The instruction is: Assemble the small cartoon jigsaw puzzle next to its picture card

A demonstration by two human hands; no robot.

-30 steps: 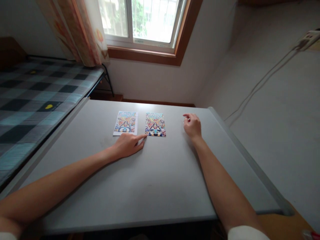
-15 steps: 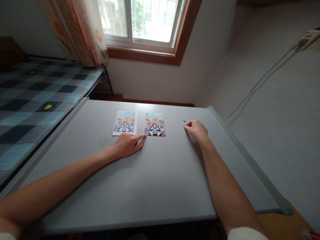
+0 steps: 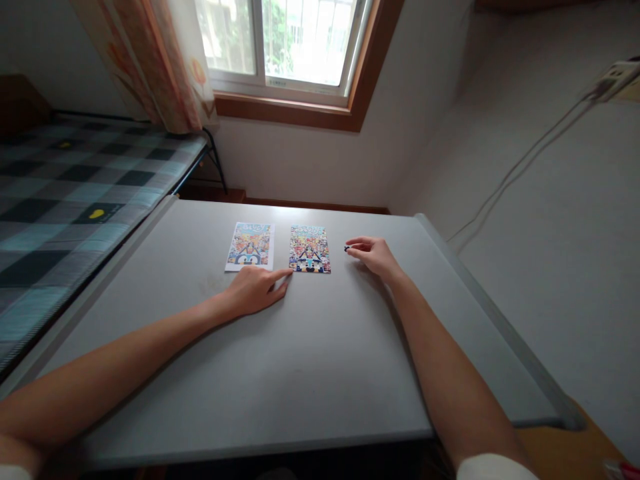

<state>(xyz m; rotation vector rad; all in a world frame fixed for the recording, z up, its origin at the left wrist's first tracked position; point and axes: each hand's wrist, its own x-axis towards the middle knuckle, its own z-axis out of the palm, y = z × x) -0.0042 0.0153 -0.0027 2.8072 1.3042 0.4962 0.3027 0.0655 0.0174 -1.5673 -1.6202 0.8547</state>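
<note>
Two colourful picture cards lie side by side at the far middle of the grey table (image 3: 300, 347). One is a white-bordered print (image 3: 250, 246); the other is an assembled jigsaw (image 3: 310, 249). My left hand (image 3: 257, 290) rests on the table with its index finger stretched out, the tip touching the jigsaw's near left corner. My right hand (image 3: 375, 255) is just right of the jigsaw, thumb and fingers pinched on a small dark puzzle piece (image 3: 347, 249) held close to the table.
A bed with a blue and black checked cover (image 3: 65, 193) runs along the table's left edge. A window (image 3: 280, 40) with a curtain (image 3: 150, 60) is in the far wall. The right wall carries a power strip (image 3: 617, 77) and its cable.
My right hand has slid left from the table's right part toward the jigsaw, carrying the small piece with it. My left hand has stayed put.
</note>
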